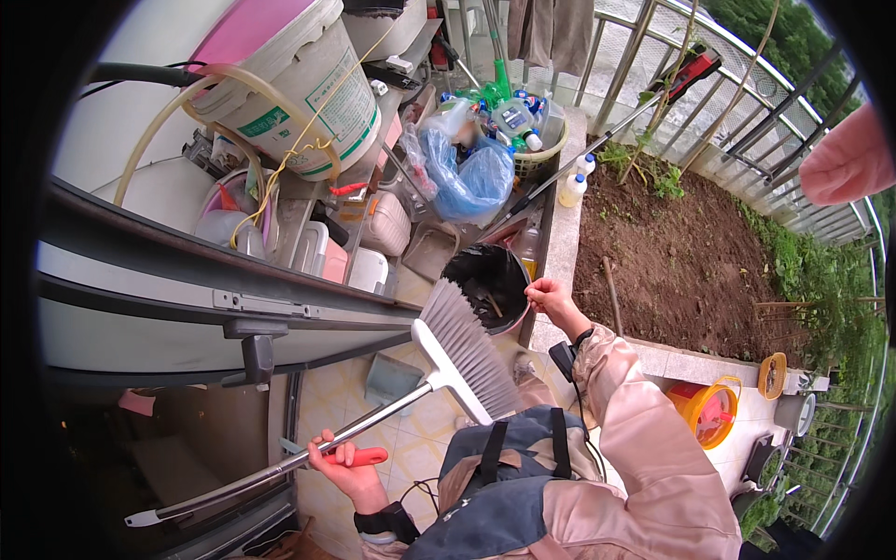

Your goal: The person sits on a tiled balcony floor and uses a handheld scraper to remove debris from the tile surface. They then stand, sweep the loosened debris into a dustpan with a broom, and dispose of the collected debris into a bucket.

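My left hand is closed round the metal handle of a broom and also round a red-handled tool, whose kind I cannot tell. The broom's grey bristles are raised and face the bin side. My right hand is at the rim of a round bin lined with a black bag, its thumb and finger pinched together; whether they grip the bag's edge or something small is too fine to tell. Some debris lies inside the bin. Below the broom head, a grey-blue dustpan is on the tiled floor.
A soil bed with a pale stone edge lies to the right. Behind the bin are a blue plastic bag, a basket of bottles and a second dustpan. A sliding door frame runs along the left; an orange bucket stands at right.
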Tool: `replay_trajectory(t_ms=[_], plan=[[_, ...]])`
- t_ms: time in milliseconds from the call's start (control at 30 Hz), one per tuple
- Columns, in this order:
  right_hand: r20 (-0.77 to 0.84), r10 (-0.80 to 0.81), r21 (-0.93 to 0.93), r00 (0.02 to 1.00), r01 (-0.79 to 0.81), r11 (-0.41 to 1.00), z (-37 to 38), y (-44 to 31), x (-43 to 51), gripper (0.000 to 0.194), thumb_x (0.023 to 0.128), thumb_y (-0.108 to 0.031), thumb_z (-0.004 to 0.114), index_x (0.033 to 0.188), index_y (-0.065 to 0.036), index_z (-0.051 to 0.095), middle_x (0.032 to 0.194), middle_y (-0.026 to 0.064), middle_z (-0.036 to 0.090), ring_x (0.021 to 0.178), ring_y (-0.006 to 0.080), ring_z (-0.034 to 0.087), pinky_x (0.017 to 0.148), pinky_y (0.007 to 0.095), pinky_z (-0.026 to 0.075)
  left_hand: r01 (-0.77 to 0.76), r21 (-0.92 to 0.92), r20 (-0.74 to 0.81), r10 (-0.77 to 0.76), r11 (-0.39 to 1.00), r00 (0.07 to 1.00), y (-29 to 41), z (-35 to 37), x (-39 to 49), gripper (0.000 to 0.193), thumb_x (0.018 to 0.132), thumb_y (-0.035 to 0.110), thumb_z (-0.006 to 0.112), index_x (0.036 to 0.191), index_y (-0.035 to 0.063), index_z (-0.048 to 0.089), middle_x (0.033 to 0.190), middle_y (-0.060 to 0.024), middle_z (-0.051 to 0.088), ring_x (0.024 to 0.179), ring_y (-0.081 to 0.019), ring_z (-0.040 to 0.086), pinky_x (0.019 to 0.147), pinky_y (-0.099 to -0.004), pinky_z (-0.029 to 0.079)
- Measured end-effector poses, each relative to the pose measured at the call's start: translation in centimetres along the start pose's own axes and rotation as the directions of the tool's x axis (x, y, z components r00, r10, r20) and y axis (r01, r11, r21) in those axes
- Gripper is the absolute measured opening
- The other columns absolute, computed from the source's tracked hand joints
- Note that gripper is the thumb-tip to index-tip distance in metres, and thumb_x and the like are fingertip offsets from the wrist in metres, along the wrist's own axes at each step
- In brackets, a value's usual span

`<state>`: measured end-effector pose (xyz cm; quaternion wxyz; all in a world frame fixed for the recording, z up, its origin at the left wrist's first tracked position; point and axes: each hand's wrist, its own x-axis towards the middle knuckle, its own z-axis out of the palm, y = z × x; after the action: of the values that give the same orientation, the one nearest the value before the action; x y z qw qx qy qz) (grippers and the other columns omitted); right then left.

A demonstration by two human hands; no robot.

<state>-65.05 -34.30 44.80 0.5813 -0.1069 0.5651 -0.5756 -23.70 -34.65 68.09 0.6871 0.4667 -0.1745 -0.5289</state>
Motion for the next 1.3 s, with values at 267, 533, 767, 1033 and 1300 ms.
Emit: replay_trajectory(t_ms=[267, 533, 767, 1033, 1300], plan=[[0.246, -0.186, -0.513, 0.951, 0.291, 0.808, 6.1, -1.5, 2.9, 0.042, 0.084, -0.006, 0.060, 0.125, 0.001, 0.053, 0.109, 0.0117, 0.066, 0.099, 0.0185, 0.062, 0.092, 0.0280, 0.045, -0.061, 0.063, 0.113, 0.053, 0.996, 0.992, -0.6, -0.6, -0.3, 0.013, 0.092, 0.022, 0.051, 0.089, 0.0098, 0.046, 0.084, -0.0037, 0.053, 0.048, -0.0018, 0.033, 0.039, -0.0150, 0.029], [0.362, -0.149, -0.542, 0.920, 0.338, 0.769, 8.4, -2.4, 5.1, 0.035, 0.089, -0.011, 0.057, 0.122, -0.001, 0.056, 0.106, 0.0093, 0.065, 0.097, 0.0143, 0.059, 0.090, 0.0290, 0.045, -0.098, 0.157, 0.181, 0.069, 0.983, 0.981, -1.6, -0.1, -0.9, 0.007, 0.090, 0.015, 0.051, 0.087, 0.0099, 0.048, 0.078, -0.0042, 0.052, 0.044, -0.0030, 0.030, 0.039, -0.0164, 0.025], [0.621, 0.006, -0.587, 0.784, 0.460, 0.666, 12.2, -1.9, 4.8, 0.024, 0.075, -0.008, 0.070, 0.099, -0.003, 0.068, 0.087, 0.0056, 0.067, 0.080, 0.0101, 0.060, 0.072, 0.0269, 0.048, -0.109, 0.180, 0.172, 0.078, 0.977, 0.982, -1.9, 0.6, -1.0, 0.007, 0.090, 0.015, 0.050, 0.086, 0.0101, 0.048, 0.076, -0.0051, 0.052, 0.046, -0.0036, 0.033, 0.039, -0.0169, 0.026], [0.154, -0.137, -0.631, 0.979, 0.204, 0.748, 9.7, -1.0, 6.5, 0.009, 0.067, -0.002, 0.069, 0.075, -0.005, 0.071, 0.065, 0.0030, 0.066, 0.060, 0.0079, 0.060, 0.059, 0.0239, 0.048, -0.119, 0.144, 0.180, 0.092, 0.982, 0.979, -1.4, 0.3, -0.2, 0.013, 0.093, 0.021, 0.050, 0.091, 0.0088, 0.049, 0.083, -0.0044, 0.053, 0.046, -0.0022, 0.033, 0.039, -0.0157, 0.028], [-0.062, -0.042, -0.549, 0.997, 0.001, 0.836, 7.5, -0.3, 8.3, 0.006, 0.067, -0.003, 0.072, 0.072, -0.005, 0.072, 0.062, 0.0036, 0.066, 0.054, 0.0099, 0.060, 0.054, 0.0242, 0.049, -0.116, 0.200, 0.096, 0.098, 0.973, 0.991, -0.8, 0.5, -0.6, 0.011, 0.089, 0.019, 0.050, 0.083, 0.0100, 0.047, 0.073, -0.0031, 0.050, 0.044, -0.0032, 0.031, 0.037, -0.0164, 0.026]])
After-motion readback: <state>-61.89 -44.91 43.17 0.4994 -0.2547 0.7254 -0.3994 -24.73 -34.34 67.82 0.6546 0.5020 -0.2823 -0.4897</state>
